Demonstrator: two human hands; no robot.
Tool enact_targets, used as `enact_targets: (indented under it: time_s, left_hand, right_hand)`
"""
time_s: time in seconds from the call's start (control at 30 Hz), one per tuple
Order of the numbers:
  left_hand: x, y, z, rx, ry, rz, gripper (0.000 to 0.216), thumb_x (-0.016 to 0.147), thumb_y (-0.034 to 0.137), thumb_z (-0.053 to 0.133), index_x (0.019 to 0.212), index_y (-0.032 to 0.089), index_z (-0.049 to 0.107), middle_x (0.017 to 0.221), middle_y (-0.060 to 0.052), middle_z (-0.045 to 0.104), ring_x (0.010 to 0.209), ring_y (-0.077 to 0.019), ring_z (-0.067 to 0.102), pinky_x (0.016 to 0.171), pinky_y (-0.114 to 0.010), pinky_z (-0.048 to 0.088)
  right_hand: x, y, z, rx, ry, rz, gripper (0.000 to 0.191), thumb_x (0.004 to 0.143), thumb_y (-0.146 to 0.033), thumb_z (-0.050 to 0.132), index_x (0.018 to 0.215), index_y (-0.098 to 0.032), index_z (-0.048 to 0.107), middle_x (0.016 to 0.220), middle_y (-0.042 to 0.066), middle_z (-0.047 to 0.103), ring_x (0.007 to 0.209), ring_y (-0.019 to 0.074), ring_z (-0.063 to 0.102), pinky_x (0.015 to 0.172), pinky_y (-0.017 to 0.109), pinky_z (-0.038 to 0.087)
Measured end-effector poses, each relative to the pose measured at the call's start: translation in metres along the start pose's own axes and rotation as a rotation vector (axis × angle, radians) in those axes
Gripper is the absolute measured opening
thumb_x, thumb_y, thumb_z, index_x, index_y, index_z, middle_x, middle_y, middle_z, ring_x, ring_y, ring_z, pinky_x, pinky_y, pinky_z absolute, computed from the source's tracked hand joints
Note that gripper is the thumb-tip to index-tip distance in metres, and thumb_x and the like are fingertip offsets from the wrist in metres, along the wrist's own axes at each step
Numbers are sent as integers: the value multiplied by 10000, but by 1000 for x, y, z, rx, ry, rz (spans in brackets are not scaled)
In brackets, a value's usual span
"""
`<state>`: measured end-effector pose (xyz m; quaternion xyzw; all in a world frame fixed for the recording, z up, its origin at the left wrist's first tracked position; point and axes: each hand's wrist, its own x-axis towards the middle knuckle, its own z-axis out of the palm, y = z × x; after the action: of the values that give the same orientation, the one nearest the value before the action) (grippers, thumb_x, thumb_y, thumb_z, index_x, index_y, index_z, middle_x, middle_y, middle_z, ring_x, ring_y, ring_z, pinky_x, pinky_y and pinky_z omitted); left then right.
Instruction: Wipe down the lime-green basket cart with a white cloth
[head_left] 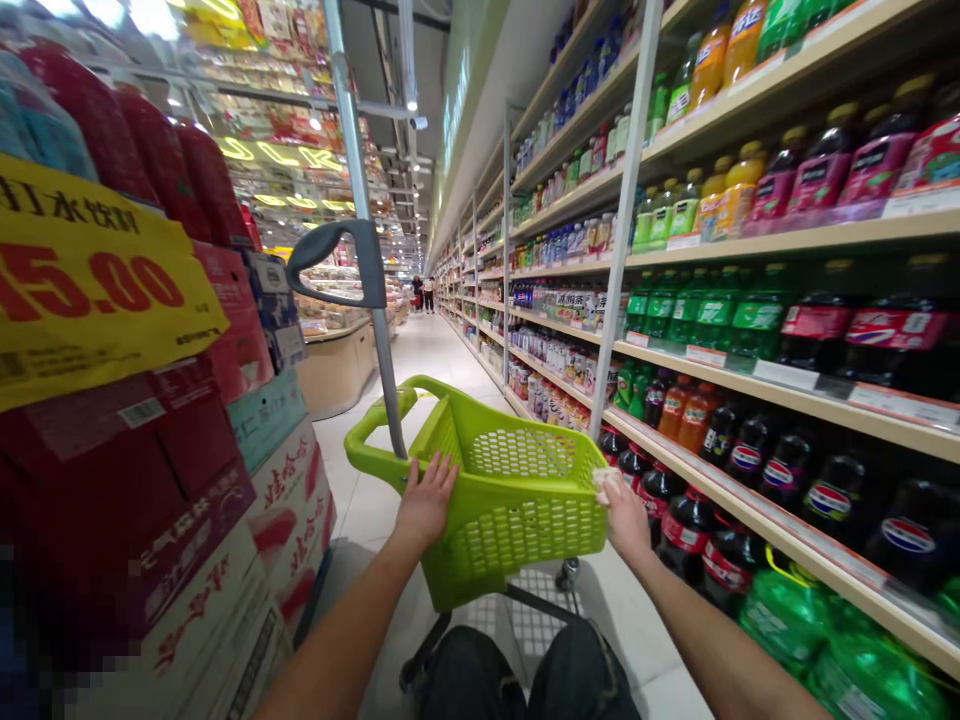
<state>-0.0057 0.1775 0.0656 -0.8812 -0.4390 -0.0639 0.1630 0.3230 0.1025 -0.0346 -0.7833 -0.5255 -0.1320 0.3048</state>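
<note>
A lime-green plastic shopping basket rides on a wheeled trolley frame with a tall grey pull handle. My left hand lies on the basket's near left rim, fingers curled over the edge. My right hand grips the near right corner of the rim and also pinches something small and pale, which I cannot make out. The basket's inside looks empty from here. My knees in dark trousers show at the bottom.
Shelves of bottled drinks line the right side of a long aisle. Stacked red and white cartons with a yellow price sign stand close on the left. Two people stand far down the tiled aisle.
</note>
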Motion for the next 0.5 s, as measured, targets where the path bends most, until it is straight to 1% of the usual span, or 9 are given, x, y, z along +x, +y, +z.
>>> enact_targets:
  time_s: [0.03, 0.07, 0.1, 0.2, 0.27, 0.3, 0.43, 0.47, 0.5]
  left_hand:
    - [0, 0, 0, 0, -1, 0, 627, 705, 125, 355, 1328, 151, 291, 1428, -85, 243, 1329, -242, 132, 1058, -530, 23]
    - [1, 1, -1, -1, -2, 0, 630, 701, 128, 360, 1327, 146, 293, 1427, -90, 244, 1328, -245, 133, 1057, -531, 26]
    - [2, 2, -2, -4, -5, -1, 632, 698, 131, 363, 1326, 144, 295, 1427, -92, 244, 1328, -248, 135, 1056, -533, 29]
    - [1, 0, -5, -13, -20, 6, 636, 694, 136, 370, 1326, 146, 294, 1428, -88, 242, 1328, -244, 135, 1058, -529, 27]
    - [-4, -5, -5, -9, -17, 12, 639, 697, 141, 367, 1330, 145, 281, 1432, -84, 233, 1331, -234, 124, 1063, -517, 25]
    - [-7, -9, -5, -4, -6, 10, 643, 698, 142, 366, 1335, 146, 271, 1435, -83, 225, 1333, -231, 112, 1064, -512, 28]
    - [-22, -21, -1, 12, 60, -11, 679, 689, 130, 362, 1353, 154, 223, 1454, -66, 160, 1341, -223, 49, 1071, -501, 46]
    - [-24, -22, 1, 9, 62, -17, 690, 682, 128, 365, 1355, 151, 214, 1457, -62, 144, 1341, -222, 38, 1073, -498, 49]
    - [-26, -22, 1, 1, 58, -19, 700, 674, 130, 370, 1355, 145, 211, 1458, -61, 137, 1341, -222, 34, 1075, -494, 52]
  right_hand:
    - [-1, 1, 1, 4, 31, 28, 395, 774, -104, 361, 1087, -155, 596, 1255, 113, 487, 1189, 233, 383, 945, 388, 325]
    - [-1, -4, 5, 25, 60, 11, 404, 769, -96, 351, 1086, -149, 596, 1253, 117, 488, 1193, 233, 379, 946, 392, 328]
    - [-2, -15, 10, 62, 84, -50, 421, 762, -81, 339, 1093, -153, 591, 1252, 111, 491, 1198, 225, 375, 948, 395, 331]
    - [-6, -61, 28, 201, 99, -336, 480, 745, -46, 332, 1141, -196, 557, 1260, 73, 495, 1199, 196, 381, 951, 407, 342]
    - [-7, -77, 32, 243, 67, -423, 492, 739, -42, 347, 1155, -214, 546, 1266, 64, 493, 1196, 197, 389, 950, 412, 346]
    - [-8, -77, 31, 240, 57, -398, 491, 739, -42, 352, 1153, -216, 549, 1268, 64, 492, 1196, 202, 392, 950, 415, 346]
    - [-11, -61, 24, 195, 91, -118, 457, 748, -54, 337, 1109, -182, 588, 1257, 92, 499, 1201, 230, 390, 965, 435, 335]
    - [-12, -64, 25, 214, 89, -111, 454, 751, -59, 334, 1108, -175, 589, 1255, 96, 500, 1203, 231, 388, 971, 436, 333]
    - [-13, -74, 27, 250, 75, -149, 460, 754, -62, 330, 1124, -175, 579, 1260, 93, 495, 1208, 226, 383, 977, 433, 331]
